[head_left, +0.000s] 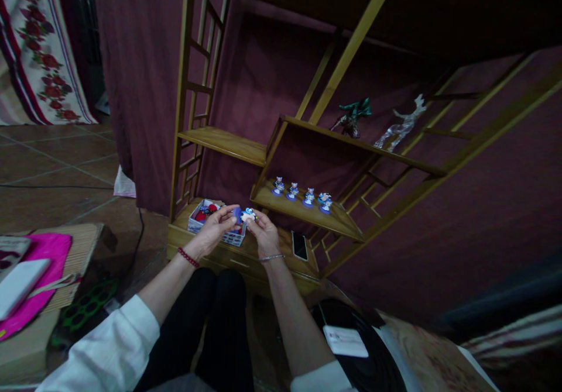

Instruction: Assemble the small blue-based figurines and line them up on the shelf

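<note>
Between my two hands is a small figurine (247, 214), white and blue with a purple base, tipped on its side. My left hand (215, 228) pinches the purple base with thumb and fingertips. At the other end, my right hand (264, 234) grips the white and blue body. Just below and behind them stands a patterned box (235, 239) with red and dark items inside, partly hidden by my left hand. Similar small figurines (308, 198) on purple bases stand in a row on the low wooden shelf (302, 212) to the right.
A phone (300, 246) lies on the cabinet top at the right. Higher up, a green and brown statuette (353, 117) and a clear deer figure (404, 124) stand on a shelf. A side table (90, 246) at left holds a pink cloth (55, 251) and a white box (21, 286).
</note>
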{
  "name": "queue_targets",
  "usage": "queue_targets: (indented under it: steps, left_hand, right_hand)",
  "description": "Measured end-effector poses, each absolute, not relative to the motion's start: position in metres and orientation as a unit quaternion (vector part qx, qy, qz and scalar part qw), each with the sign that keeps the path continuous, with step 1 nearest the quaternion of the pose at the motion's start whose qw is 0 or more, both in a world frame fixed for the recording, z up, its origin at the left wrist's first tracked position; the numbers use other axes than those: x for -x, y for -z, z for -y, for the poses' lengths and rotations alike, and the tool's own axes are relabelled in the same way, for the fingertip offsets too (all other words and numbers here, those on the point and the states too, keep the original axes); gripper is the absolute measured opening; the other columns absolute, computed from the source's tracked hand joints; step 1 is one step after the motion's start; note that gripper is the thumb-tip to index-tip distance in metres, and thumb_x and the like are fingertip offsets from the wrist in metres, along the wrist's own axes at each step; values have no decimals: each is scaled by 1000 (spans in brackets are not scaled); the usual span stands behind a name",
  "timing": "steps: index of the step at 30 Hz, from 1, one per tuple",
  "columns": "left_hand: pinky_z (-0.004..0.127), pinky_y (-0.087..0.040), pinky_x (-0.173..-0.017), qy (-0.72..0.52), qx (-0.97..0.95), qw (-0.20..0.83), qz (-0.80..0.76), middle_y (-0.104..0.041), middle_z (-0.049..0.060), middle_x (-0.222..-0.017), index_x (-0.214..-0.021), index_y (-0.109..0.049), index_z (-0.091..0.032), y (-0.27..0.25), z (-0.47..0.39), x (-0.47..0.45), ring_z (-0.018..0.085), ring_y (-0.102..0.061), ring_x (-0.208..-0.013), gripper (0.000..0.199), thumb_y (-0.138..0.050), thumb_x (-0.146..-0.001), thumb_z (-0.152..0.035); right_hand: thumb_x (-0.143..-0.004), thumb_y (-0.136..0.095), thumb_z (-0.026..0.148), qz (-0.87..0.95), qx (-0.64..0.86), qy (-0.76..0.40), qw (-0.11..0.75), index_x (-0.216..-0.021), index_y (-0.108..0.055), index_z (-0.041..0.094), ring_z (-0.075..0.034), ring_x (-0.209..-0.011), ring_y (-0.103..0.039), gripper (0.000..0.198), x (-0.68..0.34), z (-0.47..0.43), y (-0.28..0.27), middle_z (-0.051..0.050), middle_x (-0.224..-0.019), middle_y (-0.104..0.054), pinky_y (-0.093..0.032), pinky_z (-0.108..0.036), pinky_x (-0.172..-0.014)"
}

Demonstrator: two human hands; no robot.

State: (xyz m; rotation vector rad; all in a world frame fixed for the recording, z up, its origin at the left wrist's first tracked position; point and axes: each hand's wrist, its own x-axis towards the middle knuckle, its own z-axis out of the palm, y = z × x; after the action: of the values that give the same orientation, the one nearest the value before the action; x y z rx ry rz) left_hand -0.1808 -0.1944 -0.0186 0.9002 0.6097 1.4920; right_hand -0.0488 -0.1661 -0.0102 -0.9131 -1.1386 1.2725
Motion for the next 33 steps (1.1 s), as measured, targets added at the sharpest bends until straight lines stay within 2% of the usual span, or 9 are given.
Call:
queue_targets:
  steps: [6, 14, 24, 33]
  left_hand:
    - [25, -48, -75, -656, -364, 616, -238, -61, 4, -94, -103, -59, -17, 17, 212, 173, 12, -59, -80, 35, -66, -68, -16]
    - [26, -47, -78, -655, -365, 624, -220, -62, 7, -98, -105, -58, -15, 17, 228, 166, 14, -60, -84, 35, -65, -70, -17]
    - [27, -48, -74, -665, -346, 629, -207, -63, 7, -92, -102, -59, -13, 22, 240, 160, 15, -61, -78, 33, -65, -70, -18]
    - [26, -46, -76, -667, -337, 633, -202, -63, 7, -95, -100, -60, -13, 29, 239, 157, 13, -60, -77, 30, -64, -71, -18]
  right_hand:
    - [-52, -73, 32, 518, 375, -525, 561, -92, -61, 16, -18, -79, -61, 45, 41, 181, 3, -5, -88, -67, -48, -32, -75]
    - [-51, -73, 33, 547, 375, -498, 559, -90, -62, 16, -18, -82, -61, 44, 34, 200, -10, -6, -87, -67, -47, -34, -81]
    - [-50, -74, 30, 571, 382, -484, 542, -88, -62, 16, -18, -81, -62, 42, 31, 215, -16, -5, -87, -68, -47, -33, -80]
    - [-51, -73, 32, 594, 381, -474, 527, -87, -63, 17, -18, -80, -62, 40, 29, 214, -17, -4, -85, -68, -48, -32, -78]
